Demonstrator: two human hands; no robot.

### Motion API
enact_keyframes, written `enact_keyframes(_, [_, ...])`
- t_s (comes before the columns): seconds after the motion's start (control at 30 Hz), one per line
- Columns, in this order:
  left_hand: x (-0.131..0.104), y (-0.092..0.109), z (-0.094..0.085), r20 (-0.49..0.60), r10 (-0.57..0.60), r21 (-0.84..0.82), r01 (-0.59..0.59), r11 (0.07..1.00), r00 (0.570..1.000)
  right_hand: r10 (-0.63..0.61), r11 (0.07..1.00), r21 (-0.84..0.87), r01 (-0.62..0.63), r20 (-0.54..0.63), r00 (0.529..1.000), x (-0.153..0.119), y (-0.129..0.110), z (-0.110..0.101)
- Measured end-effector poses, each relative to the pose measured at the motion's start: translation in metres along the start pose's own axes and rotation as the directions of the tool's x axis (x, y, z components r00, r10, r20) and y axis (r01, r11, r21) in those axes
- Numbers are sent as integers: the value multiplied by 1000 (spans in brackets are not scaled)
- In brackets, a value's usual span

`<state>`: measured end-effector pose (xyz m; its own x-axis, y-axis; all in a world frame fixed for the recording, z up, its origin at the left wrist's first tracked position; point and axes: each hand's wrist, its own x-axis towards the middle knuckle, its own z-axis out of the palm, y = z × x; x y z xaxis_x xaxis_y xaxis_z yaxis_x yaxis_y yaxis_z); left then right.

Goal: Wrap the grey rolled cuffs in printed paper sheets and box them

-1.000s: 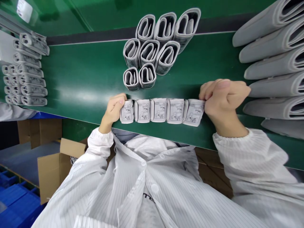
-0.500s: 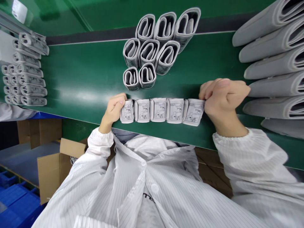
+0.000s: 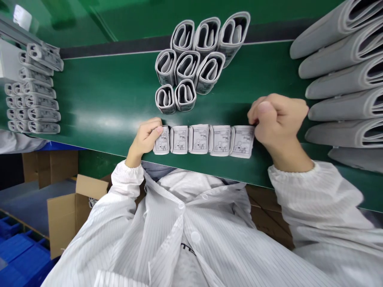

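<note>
Five or so is not counted here: several rolled blood pressure cuffs [image 3: 199, 138], grey with printed line drawings, lie side by side in a row near the table's front edge. Closed round the row's left end is my left hand [image 3: 147, 136], its thumb over the top edge of the leftmost cuff [image 3: 162, 141]. At the other end my right hand [image 3: 277, 123] is curled into a fist and bears against the rightmost cuff [image 3: 241, 141]; its fingertips are partly hidden. Just beyond the row, more rolled cuffs [image 3: 187, 67] stand on end in a stepped group, their spiral ends facing up.
Large folded grey cuffs [image 3: 332, 73] are stacked at the right. Stacked rolled cuffs [image 3: 43, 101] sit at the far left of the green table [image 3: 98, 95]. Below it on the left are an open cardboard box [image 3: 61, 223] and blue bins [image 3: 24, 251].
My left hand has edged right, its thumb further over the leftmost cuff. My right fist has moved slightly left. The row between them looks a little shorter.
</note>
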<state>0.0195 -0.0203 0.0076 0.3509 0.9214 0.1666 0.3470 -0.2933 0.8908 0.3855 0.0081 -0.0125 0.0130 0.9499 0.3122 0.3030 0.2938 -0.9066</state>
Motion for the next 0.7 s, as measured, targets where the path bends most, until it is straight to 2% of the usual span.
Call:
enact_keyframes(0.03, [0,1,0,-1,-20,-13,20,1000,1000,-159,985,-55,162,49,986,-2,-10,2])
enact_keyframes(0.07, [0,3,1,-4,-41,-30,40,999,999,-316,938,-107,328,118,941,-4,-23,6])
enact_keyframes(0.1, [0,6,3,-9,-55,-55,55,997,998,-408,887,-140,440,208,889,-9,-38,12])
enact_keyframes(0.13, [0,9,5,-14,-62,-83,61,995,998,-398,876,-159,456,296,868,-14,-53,20])
enact_keyframes(0.2, [0,18,11,-26,-53,-124,49,991,998,-294,895,-171,411,466,835,-27,-79,40])
enact_keyframes(0.27, [0,28,18,-40,-42,-130,36,991,998,-251,891,-190,412,551,796,-39,-95,57])
enact_keyframes(0.3, [0,33,22,-57,-51,-136,43,990,997,-239,887,-206,412,560,793,-43,-99,63])
enact_keyframes(0.37, [-2,45,27,-121,-91,-181,68,981,988,-239,889,-224,400,518,821,-49,-101,69])
enact_keyframes(0.47, [-6,58,31,-194,-130,-280,72,957,972,-303,895,-181,408,424,853,-52,-101,66])
enact_keyframes(0.57, [-7,65,33,-220,-131,-344,49,938,967,-365,875,-167,455,389,846,-53,-102,62])
enact_keyframes(0.7, [-7,65,36,-239,-151,-406,42,913,959,-378,862,-183,473,390,840,-56,-101,62])
